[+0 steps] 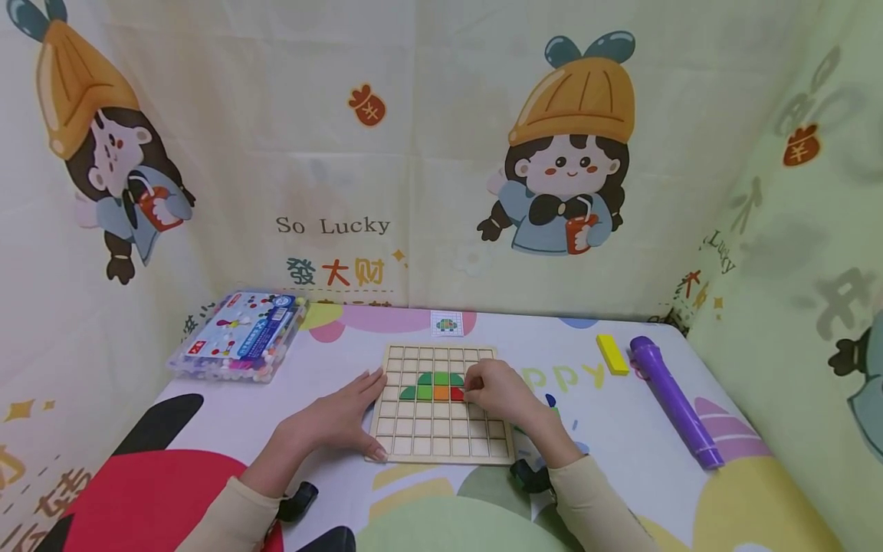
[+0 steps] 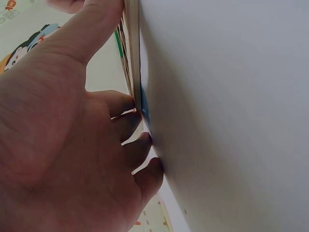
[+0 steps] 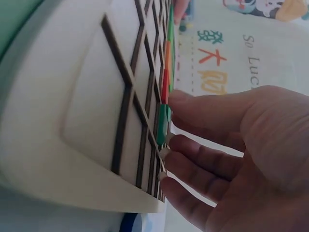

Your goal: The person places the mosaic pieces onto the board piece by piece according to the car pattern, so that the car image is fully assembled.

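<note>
A wooden grid board (image 1: 441,426) lies flat on the table. Green tiles (image 1: 440,379), an orange tile (image 1: 441,393) and a red tile (image 1: 457,394) fill some of its middle cells. My left hand (image 1: 338,414) rests against the board's left edge, fingers spread, thumb at the near left corner. Over the right side of the pattern is my right hand (image 1: 502,389), its fingers bent. In the right wrist view its thumb and fingertips pinch a green tile (image 3: 162,125) beside the red one; the head view hides that tile behind the hand.
A small card (image 1: 447,323) with a coloured pattern lies behind the board. At the back left sits a clear plastic box (image 1: 237,333). Right of the board are a yellow block (image 1: 612,354) and a purple stick (image 1: 676,402). Small blue and green pieces (image 1: 551,401) show beside the right forearm.
</note>
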`<state>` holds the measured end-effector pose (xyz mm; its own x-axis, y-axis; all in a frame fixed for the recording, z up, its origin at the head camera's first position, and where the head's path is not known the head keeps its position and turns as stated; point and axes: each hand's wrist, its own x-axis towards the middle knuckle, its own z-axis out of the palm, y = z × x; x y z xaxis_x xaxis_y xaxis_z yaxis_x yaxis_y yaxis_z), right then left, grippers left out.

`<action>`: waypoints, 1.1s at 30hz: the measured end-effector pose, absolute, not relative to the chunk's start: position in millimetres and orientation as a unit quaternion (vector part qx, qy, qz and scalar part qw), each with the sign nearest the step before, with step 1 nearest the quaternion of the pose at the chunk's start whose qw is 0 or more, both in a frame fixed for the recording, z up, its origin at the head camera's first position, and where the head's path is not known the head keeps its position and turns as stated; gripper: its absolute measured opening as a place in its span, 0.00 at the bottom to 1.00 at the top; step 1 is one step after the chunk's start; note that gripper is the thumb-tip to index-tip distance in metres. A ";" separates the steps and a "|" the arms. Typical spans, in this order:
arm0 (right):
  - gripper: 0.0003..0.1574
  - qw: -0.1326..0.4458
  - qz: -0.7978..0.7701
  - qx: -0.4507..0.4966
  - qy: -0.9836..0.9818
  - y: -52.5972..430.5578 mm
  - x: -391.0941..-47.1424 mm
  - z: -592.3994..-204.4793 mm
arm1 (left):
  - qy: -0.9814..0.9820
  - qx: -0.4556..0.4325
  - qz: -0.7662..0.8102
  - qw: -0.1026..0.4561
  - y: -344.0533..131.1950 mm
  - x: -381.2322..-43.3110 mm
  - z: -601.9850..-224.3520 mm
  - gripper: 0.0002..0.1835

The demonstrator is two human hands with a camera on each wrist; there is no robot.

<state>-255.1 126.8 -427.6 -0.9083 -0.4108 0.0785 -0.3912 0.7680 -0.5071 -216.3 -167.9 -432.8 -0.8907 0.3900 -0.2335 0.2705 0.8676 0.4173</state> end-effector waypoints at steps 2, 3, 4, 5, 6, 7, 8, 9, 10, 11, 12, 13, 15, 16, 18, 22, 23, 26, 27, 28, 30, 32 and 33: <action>0.09 0.012 -0.259 -0.206 0.944 126.1 -254.5 -428.0 | 0.954 0.174 0.189 0.157 -167.7 -216.7 -433.6 0.69; 0.09 0.011 -0.256 -0.204 0.945 125.9 -254.0 -427.8 | 0.954 0.174 0.189 0.158 -167.6 -216.7 -433.7 0.69; 0.09 0.010 -0.255 -0.203 0.945 125.8 -253.7 -427.3 | 0.953 0.174 0.189 0.158 -167.7 -216.8 -433.8 0.70; 0.08 0.009 -0.253 -0.203 0.946 125.9 -253.7 -426.7 | 0.953 0.174 0.189 0.159 -167.8 -217.0 -433.7 0.70; 0.08 0.008 -0.252 -0.203 0.946 126.1 -253.9 -426.2 | 0.953 0.173 0.190 0.158 -167.8 -217.0 -433.4 0.70; 0.08 0.008 -0.254 -0.205 0.945 126.7 -254.3 -425.4 | 0.953 0.172 0.191 0.158 -167.9 -217.0 -432.9 0.70; 0.08 0.010 -0.256 -0.206 0.944 127.7 -254.8 -424.9 | 0.953 0.172 0.192 0.159 -167.9 -217.0 -432.2 0.70; 0.07 0.012 -0.259 -0.206 0.944 129.5 -255.4 -424.0 | 0.953 0.171 0.193 0.159 -167.9 -216.9 -431.6 0.70; 0.07 0.014 -0.263 -0.204 0.943 131.7 -256.0 -422.6 | 0.953 0.171 0.193 0.160 -167.9 -217.1 -431.1 0.69; 0.07 0.015 -0.268 -0.200 0.942 134.5 -257.0 -421.5 | 0.953 0.171 0.193 0.160 -168.0 -217.2 -430.9 0.69; 0.07 0.018 -0.273 -0.195 0.942 137.9 -257.8 -420.0 | 0.953 0.171 0.192 0.160 -168.0 -217.3 -430.6 0.69; 0.06 0.025 -0.279 -0.186 0.942 141.9 -258.4 -418.0 | 0.953 0.172 0.192 0.161 -167.9 -217.3 -430.5 0.69; 0.04 0.032 -0.281 -0.169 0.944 151.1 -260.4 -414.3 | 0.952 0.175 0.191 0.162 -168.0 -217.1 -430.8 0.69; 0.03 0.035 -0.280 -0.164 0.945 156.1 -261.4 -412.2 | 0.952 0.176 0.191 0.162 -167.9 -217.2 -431.1 0.69; 0.05 0.049 -0.273 -0.159 0.948 167.2 -263.4 -408.2 | 0.952 0.177 0.191 0.161 -167.8 -217.0 -431.4 0.69; 0.11 0.086 -0.245 -0.154 0.953 187.2 -264.8 -401.5 | 0.953 0.175 0.189 0.160 -167.6 -216.7 -431.5 0.69; 0.13 0.100 -0.240 -0.148 0.954 191.3 -264.3 -400.2 | 0.953 0.175 0.188 0.160 -167.6 -216.6 -431.6 0.69; 0.15 0.141 -0.229 -0.128 0.955 201.1 -262.4 -397.6 | 0.953 0.173 0.189 0.161 -167.4 -216.7 -432.3 0.70; 0.15 0.152 -0.228 -0.123 0.954 203.6 -261.9 -397.0 | 0.953 0.173 0.190 0.161 -167.5 -216.9 -432.7 0.70; 0.16 0.160 -0.228 -0.120 0.953 205.7 -261.4 -396.1 | 0.953 0.173 0.190 0.161 -167.5 -217.0 -433.0 0.70; 0.16 0.165 -0.228 -0.119 0.952 209.0 -261.0 -395.0 | 0.953 0.173 0.190 0.161 -167.6 -217.2 -433.2 0.70; 0.15 0.164 -0.229 -0.121 0.952 210.3 -261.0 -394.3 | 0.953 0.175 0.189 0.160 -167.7 -217.3 -433.1 0.70; 0.15 0.163 -0.231 -0.123 0.951 210.1 -261.2 -394.0 | 0.953 0.175 0.189 0.159 -167.7 -217.2 -432.7 0.70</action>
